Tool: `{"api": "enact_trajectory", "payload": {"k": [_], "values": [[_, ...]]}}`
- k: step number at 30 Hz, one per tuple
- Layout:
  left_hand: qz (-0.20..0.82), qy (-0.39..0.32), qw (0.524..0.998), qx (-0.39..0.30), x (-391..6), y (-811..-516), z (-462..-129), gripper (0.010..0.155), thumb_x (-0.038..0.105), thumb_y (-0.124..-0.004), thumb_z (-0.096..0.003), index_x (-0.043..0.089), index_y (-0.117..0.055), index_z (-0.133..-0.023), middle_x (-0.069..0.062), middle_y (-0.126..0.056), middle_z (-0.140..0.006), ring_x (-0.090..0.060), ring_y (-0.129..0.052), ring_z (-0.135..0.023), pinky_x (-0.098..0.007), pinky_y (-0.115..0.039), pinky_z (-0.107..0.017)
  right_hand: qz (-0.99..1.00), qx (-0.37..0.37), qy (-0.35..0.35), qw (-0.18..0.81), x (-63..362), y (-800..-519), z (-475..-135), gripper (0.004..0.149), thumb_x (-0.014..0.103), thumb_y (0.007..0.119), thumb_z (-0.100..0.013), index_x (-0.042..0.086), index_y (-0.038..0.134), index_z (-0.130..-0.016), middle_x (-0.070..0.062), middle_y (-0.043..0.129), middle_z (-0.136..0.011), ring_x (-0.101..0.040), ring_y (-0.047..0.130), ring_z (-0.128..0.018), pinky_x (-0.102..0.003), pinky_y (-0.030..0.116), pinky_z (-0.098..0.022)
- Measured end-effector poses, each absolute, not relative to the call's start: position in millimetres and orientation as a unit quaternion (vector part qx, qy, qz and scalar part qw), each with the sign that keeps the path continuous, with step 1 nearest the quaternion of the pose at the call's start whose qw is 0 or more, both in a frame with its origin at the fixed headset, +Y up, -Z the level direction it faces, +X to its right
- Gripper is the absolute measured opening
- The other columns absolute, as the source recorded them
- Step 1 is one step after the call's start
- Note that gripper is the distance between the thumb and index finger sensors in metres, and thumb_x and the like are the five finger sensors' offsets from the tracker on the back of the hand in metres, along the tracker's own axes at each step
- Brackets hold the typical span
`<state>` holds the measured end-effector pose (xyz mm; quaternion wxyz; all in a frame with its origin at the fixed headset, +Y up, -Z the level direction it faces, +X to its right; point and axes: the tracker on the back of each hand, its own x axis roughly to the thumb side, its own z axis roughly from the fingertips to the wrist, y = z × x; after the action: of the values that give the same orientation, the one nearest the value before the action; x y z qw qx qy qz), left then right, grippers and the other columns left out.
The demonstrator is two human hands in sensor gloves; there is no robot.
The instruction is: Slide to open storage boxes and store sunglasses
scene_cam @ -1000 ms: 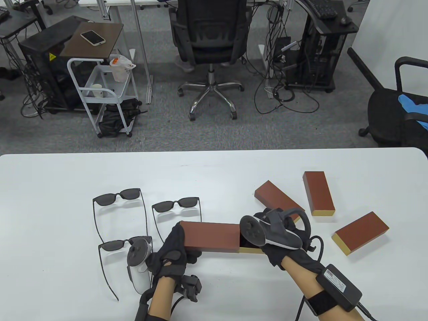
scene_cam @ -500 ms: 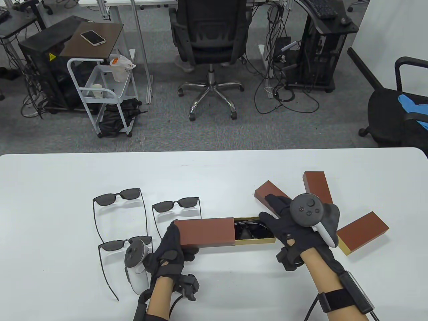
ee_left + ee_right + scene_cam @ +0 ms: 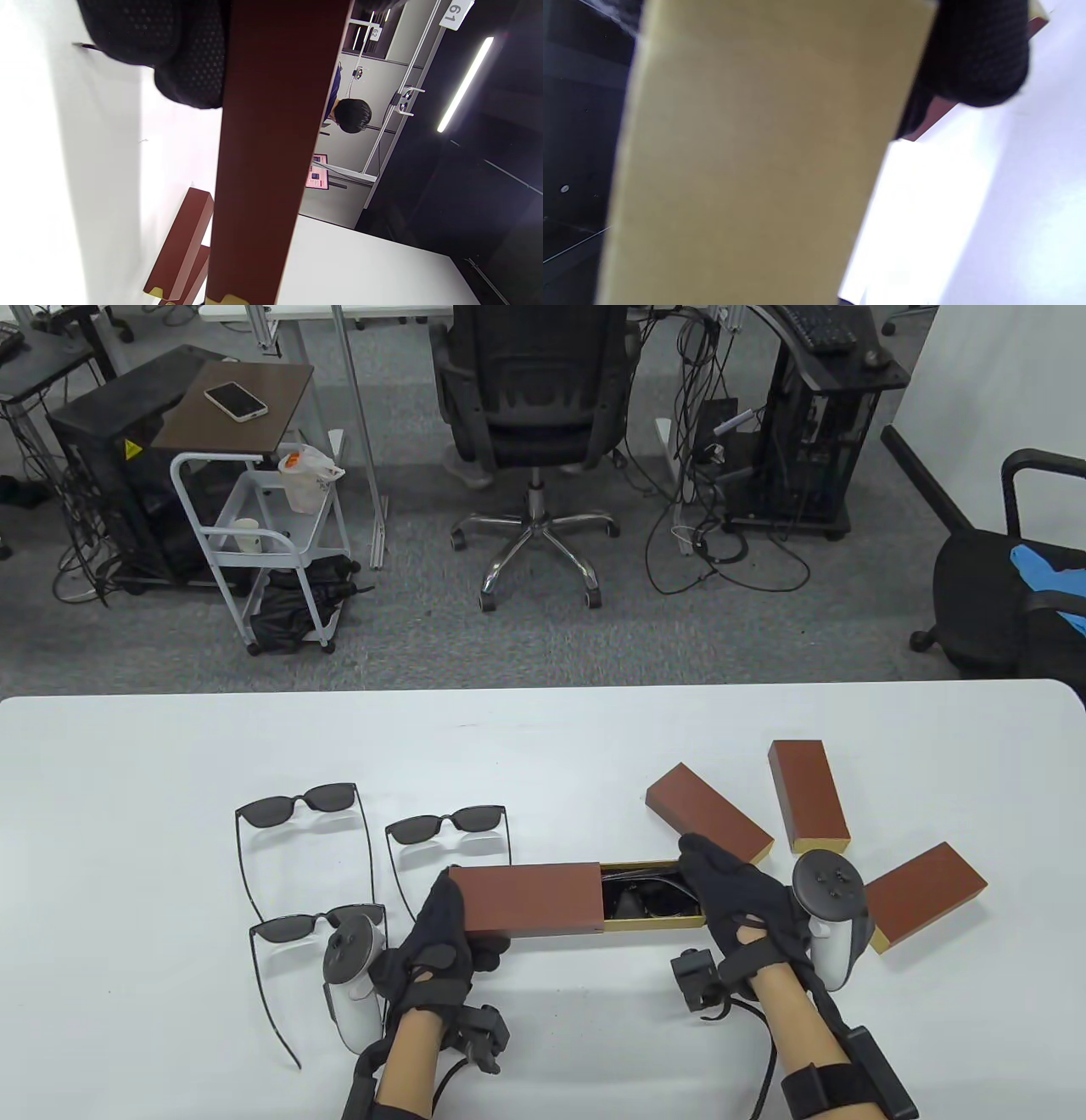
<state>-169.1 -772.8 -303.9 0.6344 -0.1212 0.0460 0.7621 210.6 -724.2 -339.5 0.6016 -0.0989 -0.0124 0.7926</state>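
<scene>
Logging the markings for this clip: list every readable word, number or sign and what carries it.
"61": white tag on a background post, left wrist view.
"62": smaller tag farther back.
Yellow warning triangle on the black cabinet: symbol too small.
Pink screen: text blurred.
Boxes, sunglasses: no markings visible.

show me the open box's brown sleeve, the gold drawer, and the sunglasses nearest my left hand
brown sleeve (image 3: 530,897), table view, middle of its top face.
gold drawer (image 3: 653,924), table view, near side wall.
nearest sunglasses (image 3: 284,930), table view, left lens.
</scene>
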Motion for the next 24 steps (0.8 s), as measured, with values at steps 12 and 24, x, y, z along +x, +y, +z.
{"api": "enact_trajectory", "payload": {"k": [12,24], "values": [[0.756,0.042,0.642,-0.120,-169,-771,-305,0.075,0.062,-0.047,-0.0524,0.023,-0.032,-0.115,-0.008,-0.079,-0.090,-0.024,-0.091,-0.064,-0.046,-0.078,-0.049,0.795,-0.063,-0.068,0.599,207,-725,-329,0.051,0.044,0.080,-0.036,0.026,0.075,-0.084,-0.014,0.084,-0.084,-0.033,0.098,-0.057,-0.043,0.088,-0.040],[0.762,0.022,0.630,-0.148,-147,-757,-304,0.076,0.061,-0.045,-0.0530,0.020,-0.027,-0.114,-0.008,-0.077,-0.093,-0.025,-0.092,-0.067,-0.045,-0.079,-0.049,0.709,0.096,0.027,0.698,174,-729,-327,0.084,0.071,0.058,-0.035,0.023,0.028,-0.099,-0.011,0.025,-0.107,-0.037,0.038,-0.098,-0.049,0.049,-0.070]]}}
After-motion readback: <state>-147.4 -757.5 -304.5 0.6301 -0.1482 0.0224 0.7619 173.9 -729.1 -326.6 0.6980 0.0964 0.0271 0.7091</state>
